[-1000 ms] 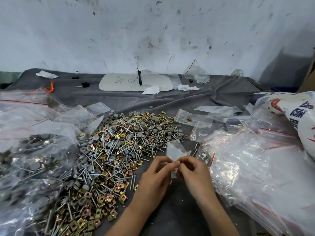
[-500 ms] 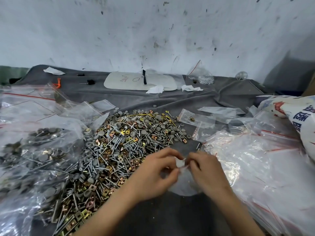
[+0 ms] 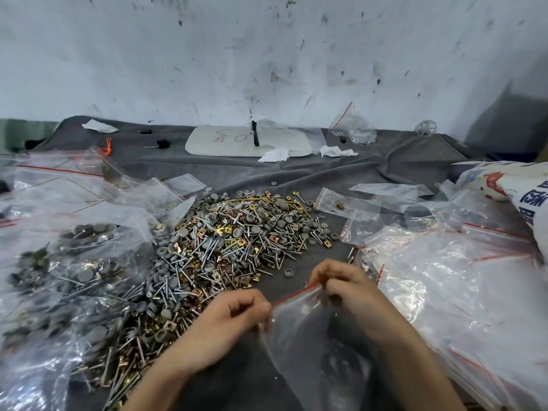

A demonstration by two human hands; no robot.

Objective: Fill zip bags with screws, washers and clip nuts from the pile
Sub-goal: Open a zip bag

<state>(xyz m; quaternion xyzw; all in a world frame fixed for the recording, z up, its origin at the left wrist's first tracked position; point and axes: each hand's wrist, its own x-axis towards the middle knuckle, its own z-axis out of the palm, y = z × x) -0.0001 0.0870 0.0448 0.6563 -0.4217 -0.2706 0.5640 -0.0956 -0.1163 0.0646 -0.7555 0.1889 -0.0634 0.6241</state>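
Note:
A clear zip bag (image 3: pixel 308 345) with a red strip along its top hangs between my hands over the grey cloth. My left hand (image 3: pixel 234 318) pinches the left end of the strip. My right hand (image 3: pixel 347 286) pinches the right end, higher up, so the strip slants. The bag looks empty. The pile of screws, grey washers and gold clip nuts (image 3: pixel 225 247) lies just left of and beyond my hands.
Filled bags (image 3: pixel 68 280) of hardware cover the left side. A heap of empty zip bags (image 3: pixel 456 280) lies at the right, with a printed white sack (image 3: pixel 516 191) behind it. A white board (image 3: pixel 225 140), tissue scraps and a small bag sit near the wall.
My hands have drawn apart along the bag's top, and the red strip now shows stretched between them. The bag hangs lower and wider than before.

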